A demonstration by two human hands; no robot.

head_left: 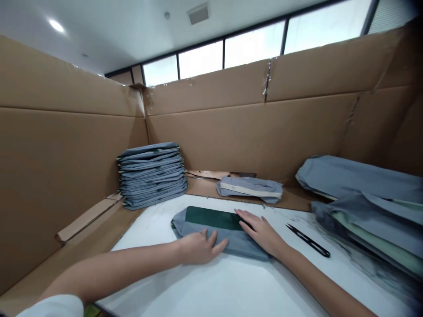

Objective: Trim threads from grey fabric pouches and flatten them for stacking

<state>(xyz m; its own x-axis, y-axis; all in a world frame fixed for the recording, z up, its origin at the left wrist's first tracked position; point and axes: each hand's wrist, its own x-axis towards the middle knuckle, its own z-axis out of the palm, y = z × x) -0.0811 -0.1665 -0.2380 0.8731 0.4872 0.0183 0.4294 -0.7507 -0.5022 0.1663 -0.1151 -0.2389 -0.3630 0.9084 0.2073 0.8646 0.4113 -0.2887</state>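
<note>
In front of me on the white table lies a flat, folded grey-blue fabric piece (194, 226) with a dark green panel along its far side. My left hand (201, 247) rests on its near edge, fingers spread. Across its right end lies my right hand (261, 231), fingers stretched out flat over the green panel and the grey cloth. Neither hand grips the fabric. A pair of black thread snips (309, 241) lies on the table to the right of my right hand.
A tall stack of folded grey-blue pieces (152, 176) stands at the back left. Behind the work lies another folded piece with a pale strip (249, 188). More grey-blue fabric (366, 180) is heaped at the right. Cardboard walls (214, 127) enclose the white table (231, 286).
</note>
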